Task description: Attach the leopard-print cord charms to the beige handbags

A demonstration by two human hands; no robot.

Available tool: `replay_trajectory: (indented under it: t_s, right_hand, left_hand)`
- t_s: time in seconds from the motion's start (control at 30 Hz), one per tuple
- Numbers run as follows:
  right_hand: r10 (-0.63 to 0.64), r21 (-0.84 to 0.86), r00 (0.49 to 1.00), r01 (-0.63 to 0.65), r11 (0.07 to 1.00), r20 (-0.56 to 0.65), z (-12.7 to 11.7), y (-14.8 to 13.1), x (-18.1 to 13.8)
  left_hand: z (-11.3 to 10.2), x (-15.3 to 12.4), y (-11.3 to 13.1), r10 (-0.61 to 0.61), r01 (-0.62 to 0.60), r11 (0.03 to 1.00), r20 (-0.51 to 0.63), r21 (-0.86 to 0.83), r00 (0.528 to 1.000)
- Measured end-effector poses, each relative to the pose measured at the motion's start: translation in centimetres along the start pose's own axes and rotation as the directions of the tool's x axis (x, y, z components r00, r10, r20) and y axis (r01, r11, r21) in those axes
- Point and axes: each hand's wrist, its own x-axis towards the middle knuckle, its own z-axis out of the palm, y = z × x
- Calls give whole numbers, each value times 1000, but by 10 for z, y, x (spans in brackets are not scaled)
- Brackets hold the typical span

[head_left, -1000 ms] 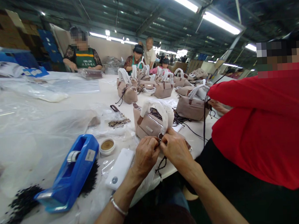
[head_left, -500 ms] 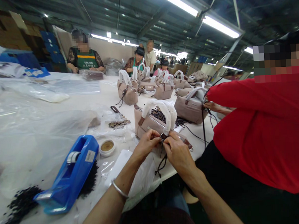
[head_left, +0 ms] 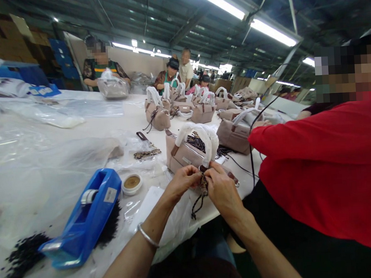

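Observation:
A beige handbag (head_left: 182, 158) stands at the table's near edge, its handles (head_left: 211, 142) wrapped in white. At its near right side, a small brown-and-black patterned piece (head_left: 203, 187) hangs below a ring and a brown tab, and a knotted dark cord (head_left: 197, 205) dangles under it. My left hand (head_left: 184, 181) pinches at the top of this patterned piece from the left. From the right, my right hand (head_left: 220, 187) closes its fingers on the same piece. The exact grip points are partly hidden by the fingers.
A blue tape dispenser (head_left: 84, 219) and a small round tub (head_left: 132, 184) are at left, beside scattered black bits (head_left: 23, 255). Clear plastic sheets (head_left: 65, 157) cover much of the table. More handbags (head_left: 159, 115) stand beyond. A co-worker's red sleeve (head_left: 297, 143) is close on the right.
The patterned piece now shows between my hands, where mostly dark cord showed before. My hands have barely shifted. The red-sleeved co-worker's arm moved left; a person across lifted up a wrapped bag.

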Motion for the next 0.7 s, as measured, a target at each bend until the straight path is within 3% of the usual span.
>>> replay_trajectory:
  t_s: [0.13, 0.3, 0.47, 0.53, 0.6, 0.7]
  right_hand:
    - [-3, 34, 1000, 3, 999, -8, -1, -1, 0]
    - [25, 191, 999, -15, 981, -49, -8, 4, 1]
    - [153, 277, 987, -133, 952, -54, -13, 11, 1]
    - [168, 271, 984, -146, 951, -60, -12, 12, 1]
    - [124, 237, 990, -106, 966, -63, -11, 11, 1]
    - [39, 130, 999, -33, 991, -38, -8, 8, 1]
  left_hand:
    - [-2, -4, 0, -24, 25, 997, 15, -73, 1000]
    - [-7, -11, -5, -50, 56, 942, 24, -331, 998]
    - [-15, -18, -4, 11, -87, 913, -189, -398, 982]
    - [-14, -18, -1, 55, -147, 894, -222, -424, 974]
    - [-10, -15, 1, 91, -176, 910, -234, -375, 968]
    - [-2, -9, 2, 158, -183, 979, -242, -86, 957]
